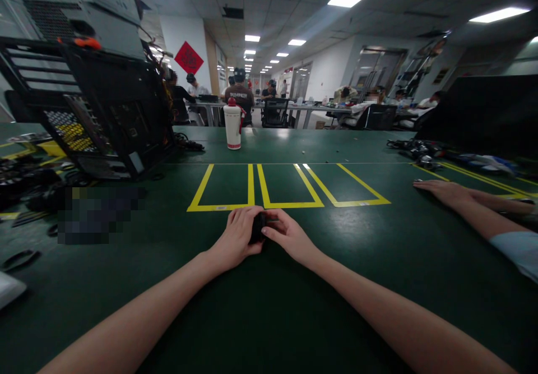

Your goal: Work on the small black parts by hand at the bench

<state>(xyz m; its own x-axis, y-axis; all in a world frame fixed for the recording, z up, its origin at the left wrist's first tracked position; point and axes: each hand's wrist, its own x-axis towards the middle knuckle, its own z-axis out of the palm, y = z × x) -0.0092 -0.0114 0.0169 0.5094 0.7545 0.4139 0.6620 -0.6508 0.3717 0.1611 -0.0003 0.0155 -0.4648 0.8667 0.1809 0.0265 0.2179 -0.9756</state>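
A small black object sits between my hands, low over the green table; its kind is hard to make out because fingers cover much of it. My left hand wraps round its left side, with the thumb below and the fingers over the top. From the right, my right hand pinches its edge with curled fingers and thumb. Just beyond my hands, yellow tape outlines mark several boxes on the table.
A white cup with a red lid stands farther back. Black computer cases and cables crowd the left. Another person's hand rests at right, near cables and a black monitor. People sit at tables in the background.
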